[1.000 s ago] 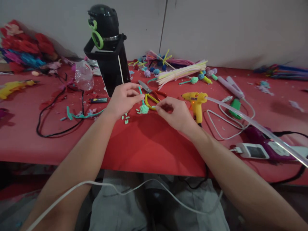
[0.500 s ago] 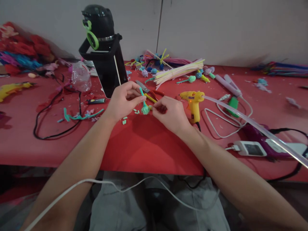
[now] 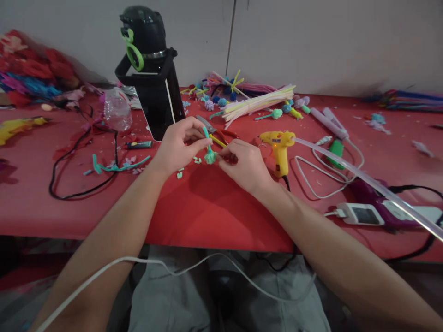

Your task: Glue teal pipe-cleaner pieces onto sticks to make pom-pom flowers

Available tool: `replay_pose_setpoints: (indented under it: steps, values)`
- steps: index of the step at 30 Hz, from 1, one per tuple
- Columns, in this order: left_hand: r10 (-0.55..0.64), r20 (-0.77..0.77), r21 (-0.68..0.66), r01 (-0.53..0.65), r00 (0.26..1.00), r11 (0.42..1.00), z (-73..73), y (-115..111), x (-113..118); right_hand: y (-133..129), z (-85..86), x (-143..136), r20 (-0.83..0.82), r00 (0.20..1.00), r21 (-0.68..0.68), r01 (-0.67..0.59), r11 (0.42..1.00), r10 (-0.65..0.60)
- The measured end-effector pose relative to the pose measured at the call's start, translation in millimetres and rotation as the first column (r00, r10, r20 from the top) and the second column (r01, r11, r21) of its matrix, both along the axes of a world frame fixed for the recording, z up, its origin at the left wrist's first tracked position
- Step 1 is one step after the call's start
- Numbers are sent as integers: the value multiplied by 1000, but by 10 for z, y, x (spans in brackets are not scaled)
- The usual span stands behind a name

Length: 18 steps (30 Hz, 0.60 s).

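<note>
My left hand (image 3: 179, 146) pinches the stem of a small mint-green pipe-cleaner piece (image 3: 210, 158); its fluffy, rounded head hangs downward just above the table. At the right side of that head, my right hand (image 3: 246, 165) is closed, thumb and fingertips together. Whatever those fingertips grip is too small and hidden to make out. Several short green clippings (image 3: 179, 175) lie below my left hand. Just behind both hands rests a cutting tool with red-and-yellow handles (image 3: 226, 134), partly covered by my left fingers.
A yellow hot glue gun (image 3: 281, 154) stands right of my hands, a long clear glue stick (image 3: 360, 175) protruding from it. A tall black bottle in a holder (image 3: 155, 101) rises behind my left hand. Pale pipe cleaners (image 3: 259, 103) lie behind; a white cable (image 3: 173, 273) crosses my lap.
My hands stay almost in place around the green piece. A yellowish bit seen beside its head at my right fingertips is now hardly visible. The whole view has shifted slightly.
</note>
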<state>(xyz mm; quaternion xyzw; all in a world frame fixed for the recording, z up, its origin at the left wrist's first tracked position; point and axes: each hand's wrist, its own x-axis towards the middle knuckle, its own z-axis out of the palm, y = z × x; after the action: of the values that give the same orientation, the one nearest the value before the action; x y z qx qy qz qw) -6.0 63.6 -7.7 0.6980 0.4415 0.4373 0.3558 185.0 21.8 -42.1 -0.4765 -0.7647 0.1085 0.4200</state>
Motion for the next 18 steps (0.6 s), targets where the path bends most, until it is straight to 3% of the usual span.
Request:
replay_pose_setpoints:
  steps: [12,18]
  values:
    - [-5,35,-28,6,999,1000,25,-27,28,-10,-18,-12,-24,998,13,-61,998,62]
    - [36,50,-44,-34,998,998,23,-22,28,-12,-10,6,-66,997,-10,-29,1000,28]
